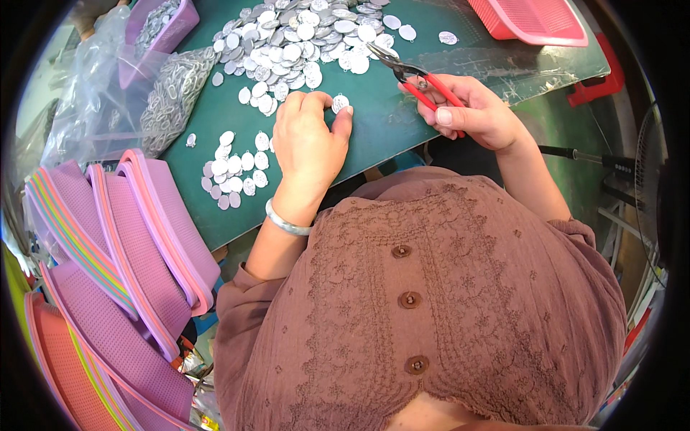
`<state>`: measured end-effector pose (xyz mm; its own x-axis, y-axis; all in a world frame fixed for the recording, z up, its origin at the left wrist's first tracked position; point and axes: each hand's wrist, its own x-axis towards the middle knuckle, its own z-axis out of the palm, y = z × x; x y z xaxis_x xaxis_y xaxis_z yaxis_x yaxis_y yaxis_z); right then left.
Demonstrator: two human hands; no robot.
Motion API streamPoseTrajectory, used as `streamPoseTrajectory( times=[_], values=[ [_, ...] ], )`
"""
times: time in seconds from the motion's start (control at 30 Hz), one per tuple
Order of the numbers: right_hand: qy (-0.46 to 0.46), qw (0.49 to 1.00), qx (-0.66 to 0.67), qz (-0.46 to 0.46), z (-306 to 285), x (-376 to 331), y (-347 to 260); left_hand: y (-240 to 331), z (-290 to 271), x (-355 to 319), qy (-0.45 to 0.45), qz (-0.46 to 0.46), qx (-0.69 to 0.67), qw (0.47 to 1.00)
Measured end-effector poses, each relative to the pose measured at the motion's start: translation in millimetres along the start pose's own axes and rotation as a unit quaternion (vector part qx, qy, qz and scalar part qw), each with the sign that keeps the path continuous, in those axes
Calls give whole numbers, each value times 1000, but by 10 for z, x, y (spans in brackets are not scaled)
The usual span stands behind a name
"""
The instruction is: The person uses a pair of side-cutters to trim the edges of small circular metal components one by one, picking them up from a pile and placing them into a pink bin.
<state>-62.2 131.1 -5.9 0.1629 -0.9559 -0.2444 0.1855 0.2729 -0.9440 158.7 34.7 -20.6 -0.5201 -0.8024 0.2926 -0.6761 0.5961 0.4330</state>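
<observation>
My left hand (310, 138), with a pale bangle at the wrist, rests over the green table (388, 115). Its thumb and index finger close on a small silver oval medal (340, 103). To the right, my right hand (471, 111) grips pliers (447, 91) by their red handles. Their dark jaws point up and left toward the big heap of silver medals (295, 50) and are apart from the held medal. Left of my left hand lies a smaller group of similar medals (233, 169), some touching each other.
A clear plastic bag (172, 93) of metal links lies at the left, beside a purple basket (162, 29) of grey pieces. Stacked purple and pink baskets (136, 237) stand lower left. A pink basket (535, 21) sits far right, and a fan (650, 187) stands beyond the table edge.
</observation>
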Motion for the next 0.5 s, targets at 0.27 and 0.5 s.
streamPoseTrajectory(
  times=[0.27,0.5],
  values=[
    [-4,1000,2,-2,0,-11,-12,41,4,18,-23,-53,-48,997],
    [-3,999,-10,-41,4,2,27,38,14,15,-34,-73,-67,994]
  ],
)
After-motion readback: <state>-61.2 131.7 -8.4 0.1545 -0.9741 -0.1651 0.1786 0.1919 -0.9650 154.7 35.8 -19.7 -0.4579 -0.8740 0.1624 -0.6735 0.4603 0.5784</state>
